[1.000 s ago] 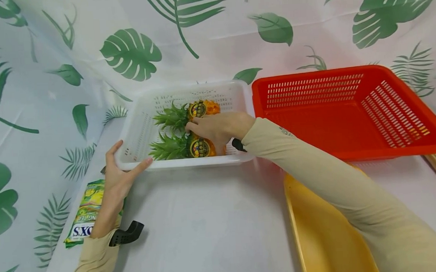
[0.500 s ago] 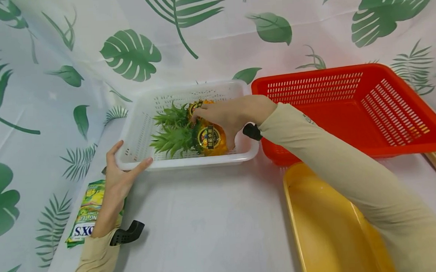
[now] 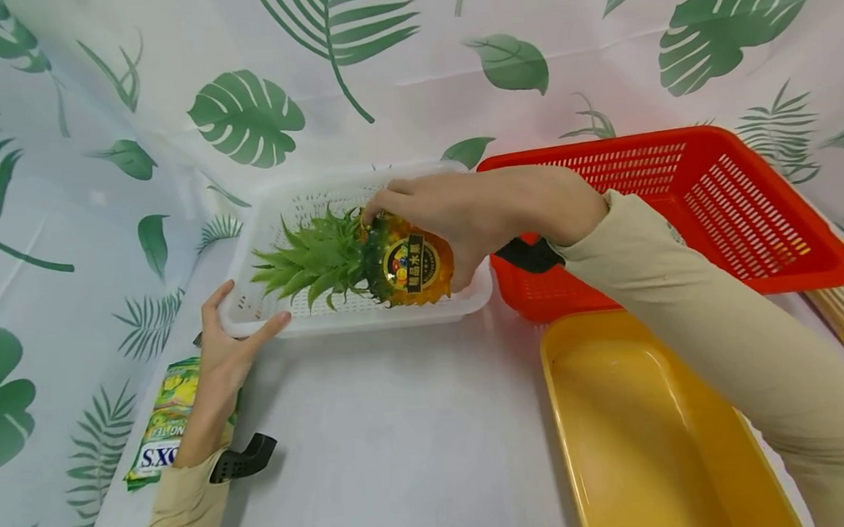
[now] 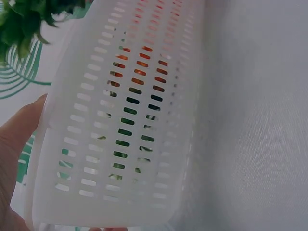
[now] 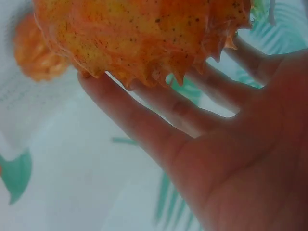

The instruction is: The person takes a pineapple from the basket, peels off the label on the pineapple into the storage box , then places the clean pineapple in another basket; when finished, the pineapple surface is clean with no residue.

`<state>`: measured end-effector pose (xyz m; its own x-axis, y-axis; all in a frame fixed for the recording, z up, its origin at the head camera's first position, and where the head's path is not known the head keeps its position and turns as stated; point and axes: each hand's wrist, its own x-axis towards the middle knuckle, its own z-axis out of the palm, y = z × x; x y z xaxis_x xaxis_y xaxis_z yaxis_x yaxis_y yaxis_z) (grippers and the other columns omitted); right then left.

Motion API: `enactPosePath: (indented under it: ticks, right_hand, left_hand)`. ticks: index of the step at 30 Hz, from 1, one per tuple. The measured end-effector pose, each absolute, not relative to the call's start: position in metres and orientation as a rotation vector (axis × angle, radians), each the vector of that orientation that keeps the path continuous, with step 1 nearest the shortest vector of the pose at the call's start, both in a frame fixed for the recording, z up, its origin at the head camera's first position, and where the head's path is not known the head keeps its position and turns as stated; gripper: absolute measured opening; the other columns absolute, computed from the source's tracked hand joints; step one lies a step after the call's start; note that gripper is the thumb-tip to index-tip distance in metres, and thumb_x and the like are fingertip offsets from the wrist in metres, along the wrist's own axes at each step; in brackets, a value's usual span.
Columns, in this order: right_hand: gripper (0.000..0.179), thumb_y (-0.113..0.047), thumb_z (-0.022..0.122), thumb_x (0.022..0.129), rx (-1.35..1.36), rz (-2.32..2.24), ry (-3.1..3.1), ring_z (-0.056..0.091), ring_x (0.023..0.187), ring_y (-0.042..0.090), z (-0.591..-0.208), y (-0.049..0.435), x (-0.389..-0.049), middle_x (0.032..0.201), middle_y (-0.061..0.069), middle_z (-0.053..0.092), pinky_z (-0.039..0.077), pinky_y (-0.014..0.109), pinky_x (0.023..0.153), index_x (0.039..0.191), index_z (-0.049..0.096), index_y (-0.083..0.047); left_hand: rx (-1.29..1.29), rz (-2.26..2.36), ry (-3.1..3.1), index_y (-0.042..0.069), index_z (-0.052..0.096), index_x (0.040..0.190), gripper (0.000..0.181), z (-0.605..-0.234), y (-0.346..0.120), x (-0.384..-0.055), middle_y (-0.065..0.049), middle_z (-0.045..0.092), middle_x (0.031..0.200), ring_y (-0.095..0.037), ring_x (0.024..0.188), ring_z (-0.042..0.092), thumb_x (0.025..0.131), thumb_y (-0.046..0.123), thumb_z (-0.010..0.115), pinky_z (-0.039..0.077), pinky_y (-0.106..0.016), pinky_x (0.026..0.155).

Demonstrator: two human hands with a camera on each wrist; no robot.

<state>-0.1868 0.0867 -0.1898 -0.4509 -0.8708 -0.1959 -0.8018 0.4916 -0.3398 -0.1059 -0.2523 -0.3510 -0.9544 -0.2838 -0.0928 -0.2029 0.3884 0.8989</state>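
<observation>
A pineapple (image 3: 411, 264) with a spiky green crown and a round black-and-gold label is held by my right hand (image 3: 469, 213). Raised over the white perforated basket (image 3: 368, 322), it lies sideways with its crown to the left. In the right wrist view, spread fingers (image 5: 139, 115) reach round its orange, spiny body. Down in the basket is a second pineapple (image 5: 41, 53), mostly hidden in the head view. My left hand (image 3: 226, 357) grips the basket's near left corner, thumb and fingers astride the rim. Orange and green show through the basket's slots in the left wrist view.
A red perforated basket (image 3: 817, 279) stands right of the white one. In front of it lies a yellow tub (image 3: 623, 412), partly under my right forearm. A green snack packet (image 3: 175, 404) is beside my left wrist. Patterned cloth hangs behind.
My right hand has lifted the nearer pineapple up from the basket floor and drawn it slightly right. The left hand keeps its hold on the basket corner.
</observation>
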Motion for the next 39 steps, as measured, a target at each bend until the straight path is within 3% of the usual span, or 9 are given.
enactPosePath:
  ticks: [3, 7, 12, 18, 21, 27, 39]
  right_hand:
    - [0.103, -0.024, 0.099, 0.072, -1.444, -0.301, 2.365, 0.049, 0.129, 0.022, -0.186, 0.088, -0.172, 0.145, 0.005, 0.045, 0.052, 0.037, 0.103, 0.153, 0.035, -0.013]
    - [0.111, -0.03, 0.1, 0.071, -1.461, -0.288, 2.312, 0.044, 0.136, 0.023, -0.188, 0.089, -0.154, 0.155, 0.005, 0.039, 0.043, 0.038, 0.114, 0.157, 0.032, -0.012]
    - [0.109, -0.03, 0.097, 0.075, -1.518, -0.263, 2.264, 0.046, 0.136, 0.026, -0.2, 0.093, -0.136, 0.158, 0.009, 0.038, 0.041, 0.04, 0.117, 0.157, 0.03, -0.007]
    - [0.105, -0.027, 0.098, 0.073, -1.543, -0.279, 2.22, 0.052, 0.128, 0.024, -0.222, 0.095, -0.119, 0.145, 0.008, 0.047, 0.047, 0.038, 0.111, 0.154, 0.034, -0.006]
    - [0.101, -0.027, 0.097, 0.075, -1.565, -0.303, 2.193, 0.055, 0.121, 0.022, -0.234, 0.098, -0.115, 0.137, 0.006, 0.051, 0.051, 0.037, 0.106, 0.151, 0.035, -0.005]
    - [0.097, -0.021, 0.095, 0.076, -1.461, -0.296, 2.199, 0.056, 0.119, 0.022, -0.259, 0.106, -0.114, 0.138, 0.006, 0.052, 0.053, 0.039, 0.102, 0.152, 0.036, -0.006]
    - [0.097, -0.022, 0.097, 0.072, -1.431, -0.235, 2.241, 0.054, 0.121, 0.024, -0.288, 0.102, -0.113, 0.135, 0.005, 0.051, 0.048, 0.041, 0.109, 0.148, 0.039, -0.008]
  left_hand:
    - [0.429, -1.655, -2.544, 0.021, 0.011, 0.168, 0.102, -0.351, -0.254, -0.105, -0.016, 0.014, 0.171, -0.037, 0.153, 0.023, 0.093, 0.02, 0.08, 0.028, -0.06, 0.12]
    - [0.389, -1.724, -2.508, 0.017, 0.009, 0.168, 0.096, -0.352, -0.256, -0.104, -0.017, 0.026, 0.167, -0.033, 0.148, 0.032, 0.097, 0.008, 0.072, 0.031, -0.048, 0.12]
    - [0.413, -1.814, -2.468, 0.022, 0.008, 0.168, 0.096, -0.356, -0.257, -0.104, -0.018, 0.032, 0.163, -0.03, 0.142, 0.038, 0.098, 0.007, 0.072, 0.039, -0.036, 0.108]
    - [0.425, -1.709, -2.537, 0.025, 0.007, 0.169, 0.104, -0.359, -0.257, -0.103, -0.023, 0.033, 0.161, -0.035, 0.14, 0.041, 0.094, 0.025, 0.08, 0.039, -0.048, 0.108]
    - [0.438, -1.672, -2.553, 0.027, 0.008, 0.169, 0.105, -0.357, -0.256, -0.103, -0.022, 0.033, 0.16, -0.033, 0.136, 0.042, 0.093, 0.03, 0.081, 0.04, -0.046, 0.105]
    - [0.433, -1.658, -2.551, 0.027, 0.009, 0.169, 0.106, -0.356, -0.257, -0.107, -0.02, 0.028, 0.164, -0.034, 0.14, 0.038, 0.092, 0.028, 0.082, 0.037, -0.047, 0.109]
    - [0.428, -1.668, -2.527, 0.026, 0.011, 0.168, 0.104, -0.356, -0.259, -0.11, -0.019, 0.03, 0.163, -0.032, 0.141, 0.038, 0.091, 0.026, 0.082, 0.037, -0.044, 0.107]
